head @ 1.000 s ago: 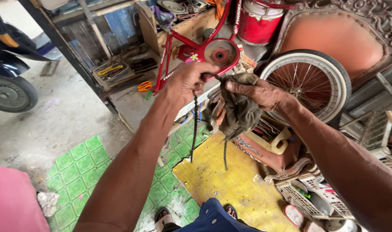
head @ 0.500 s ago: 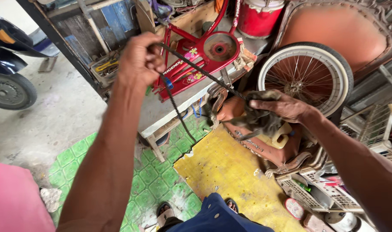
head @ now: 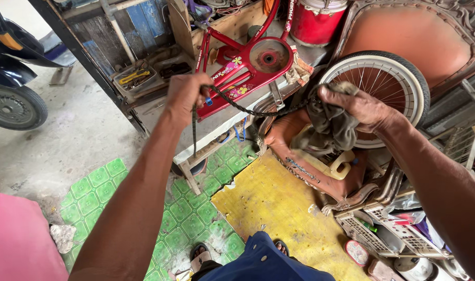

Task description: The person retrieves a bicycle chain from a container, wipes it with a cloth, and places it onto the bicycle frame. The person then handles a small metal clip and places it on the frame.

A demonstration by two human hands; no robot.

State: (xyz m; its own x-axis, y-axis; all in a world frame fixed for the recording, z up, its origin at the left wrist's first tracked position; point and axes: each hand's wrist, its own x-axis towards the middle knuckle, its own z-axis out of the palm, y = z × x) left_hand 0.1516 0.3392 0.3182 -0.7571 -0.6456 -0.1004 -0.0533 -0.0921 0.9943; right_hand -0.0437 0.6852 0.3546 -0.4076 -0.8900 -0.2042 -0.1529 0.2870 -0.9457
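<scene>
The left hand (head: 184, 96) is fisted around one end of a bicycle chain (head: 248, 108), which sags across to the right hand (head: 358, 106), clamped on a grey rag (head: 328, 125) wrapping it, before the red bicycle frame (head: 245, 65) and white-tyred wheel (head: 399, 78).

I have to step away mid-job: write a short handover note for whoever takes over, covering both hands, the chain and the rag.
Left hand: closed on one end of the bicycle chain, a short tail hanging below the fist.
Right hand: gripping a grey rag wrapped round the chain's other end.
Chain hangs in a shallow sag between the hands, off the bike, in front of the red bicycle frame on the workbench; spoked wheel behind the right hand.
Done: chain removed, rag on it.
Left: how much is wiped cannot be told; likely the stretch between the hands.
</scene>
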